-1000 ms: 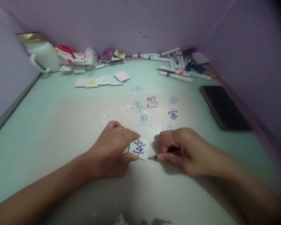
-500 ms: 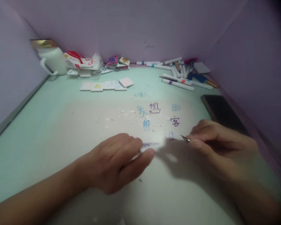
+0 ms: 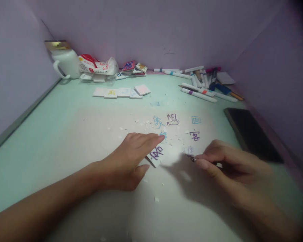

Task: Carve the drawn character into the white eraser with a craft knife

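Observation:
My left hand lies on the table with its fingers stretched out over a small white tile that bears a purple character; the fingertips press on the tile's left part. My right hand is closed in a pinch round a thin carving tool, whose metal tip points left, a short way right of the tile. Coloured characters are written on the table just beyond both hands, with white chips scattered around them.
A row of white tiles lies further back, with a stack of tiles, a plastic packet and a white mug along the wall. Several marker pens lie back right. A black pad sits at the right.
My left hand turned the tile and laid it flat, its fingers now stretched over it. My right hand drew the tool away from the tile's edge to the right.

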The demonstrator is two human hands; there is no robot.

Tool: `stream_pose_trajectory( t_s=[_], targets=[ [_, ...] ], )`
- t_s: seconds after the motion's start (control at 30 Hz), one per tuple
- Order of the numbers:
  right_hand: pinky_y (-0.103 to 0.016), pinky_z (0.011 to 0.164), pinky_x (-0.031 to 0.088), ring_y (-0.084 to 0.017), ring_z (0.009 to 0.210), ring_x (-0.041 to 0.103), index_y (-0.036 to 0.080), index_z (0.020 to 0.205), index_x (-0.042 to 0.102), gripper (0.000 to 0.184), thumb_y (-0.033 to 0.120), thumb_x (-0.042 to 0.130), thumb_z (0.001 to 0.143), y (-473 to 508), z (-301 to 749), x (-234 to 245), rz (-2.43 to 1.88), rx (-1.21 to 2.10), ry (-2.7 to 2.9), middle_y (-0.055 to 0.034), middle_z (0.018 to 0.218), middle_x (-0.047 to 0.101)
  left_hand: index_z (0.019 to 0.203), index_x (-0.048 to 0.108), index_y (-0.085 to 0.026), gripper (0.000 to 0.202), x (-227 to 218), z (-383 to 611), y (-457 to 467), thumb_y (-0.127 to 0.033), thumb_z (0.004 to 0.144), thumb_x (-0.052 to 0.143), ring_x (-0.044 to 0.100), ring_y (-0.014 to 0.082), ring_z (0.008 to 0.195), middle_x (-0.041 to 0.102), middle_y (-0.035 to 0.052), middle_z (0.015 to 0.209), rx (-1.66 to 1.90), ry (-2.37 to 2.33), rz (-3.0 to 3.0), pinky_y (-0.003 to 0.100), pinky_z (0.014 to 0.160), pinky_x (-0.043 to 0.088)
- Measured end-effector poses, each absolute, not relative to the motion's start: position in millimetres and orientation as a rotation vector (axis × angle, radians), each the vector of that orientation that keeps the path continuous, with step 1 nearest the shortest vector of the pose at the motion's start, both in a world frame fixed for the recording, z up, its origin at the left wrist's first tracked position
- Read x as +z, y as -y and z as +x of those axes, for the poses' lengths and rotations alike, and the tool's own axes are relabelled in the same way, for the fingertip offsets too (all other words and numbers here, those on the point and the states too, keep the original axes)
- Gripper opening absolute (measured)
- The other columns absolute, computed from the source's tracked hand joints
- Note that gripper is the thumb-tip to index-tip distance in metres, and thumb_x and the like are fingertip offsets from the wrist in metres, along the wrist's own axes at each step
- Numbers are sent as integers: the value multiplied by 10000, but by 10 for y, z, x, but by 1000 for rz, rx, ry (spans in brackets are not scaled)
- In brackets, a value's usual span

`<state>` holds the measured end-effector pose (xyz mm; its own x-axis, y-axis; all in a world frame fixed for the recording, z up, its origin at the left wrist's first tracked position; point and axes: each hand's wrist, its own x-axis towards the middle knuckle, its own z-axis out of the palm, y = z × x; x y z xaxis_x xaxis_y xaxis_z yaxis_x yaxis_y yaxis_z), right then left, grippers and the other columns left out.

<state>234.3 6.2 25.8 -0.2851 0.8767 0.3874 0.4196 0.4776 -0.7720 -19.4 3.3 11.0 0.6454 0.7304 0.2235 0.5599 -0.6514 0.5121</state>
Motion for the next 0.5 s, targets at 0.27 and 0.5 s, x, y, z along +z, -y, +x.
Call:
stream_pose_trajectory(
  t_s=[0.27, 0.5],
  targets=[
    [-269, 430, 303, -110, 486, 460, 224, 641, 556, 230, 275, 633, 852, -19, 2278, 273, -1226, 738, 1884, 33, 560, 490, 1291, 401, -137, 614, 69, 57, 123, -315, 769, 669, 509, 325, 1032, 575, 145, 1118, 676, -1500, 2429, 541, 923, 376],
    [-242, 429, 334, -99, 487, 474, 198, 710, 597, 160, 252, 615, 860, -1, 2251, 245, -1167, 669, 2063, 23, 587, 500, 1250, 424, -101, 471, 41, 32, 123, -171, 811, 581, 509, 287, 1003, 583, 160, 1109, 816, -1259, 2450, 496, 900, 394]
  ],
)
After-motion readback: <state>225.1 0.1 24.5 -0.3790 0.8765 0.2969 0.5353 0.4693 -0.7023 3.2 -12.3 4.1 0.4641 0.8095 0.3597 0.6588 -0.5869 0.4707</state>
